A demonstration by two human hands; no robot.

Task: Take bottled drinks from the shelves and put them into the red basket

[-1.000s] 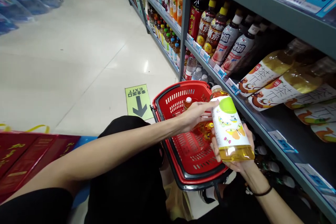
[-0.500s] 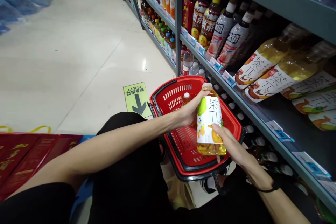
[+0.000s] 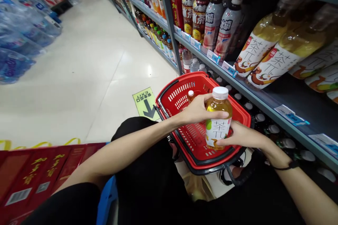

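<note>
Both my hands hold a bottle of yellow tea (image 3: 218, 119) with a white cap and a white label, upright over a red shopping basket (image 3: 239, 112). My left hand (image 3: 198, 109) wraps its shoulder from the left, fingers closed round it. My right hand (image 3: 240, 135) grips its lower part from the right. Another small bottle with a white cap (image 3: 190, 95) stands inside the basket behind my left hand.
A grey shelf (image 3: 253, 95) on the right holds rows of tea and drink bottles (image 3: 208, 14), with large tea bottles (image 3: 264, 52) lying on their sides. Red cartons (image 3: 31, 179) sit at bottom left. Packs of water (image 3: 18, 35) line the far left. A green arrow sticker (image 3: 146, 102) marks the floor.
The bottle has come down from beside the shelf to over the basket and turned upright. My left hand has closed round its top; the right hand moved lower on it.
</note>
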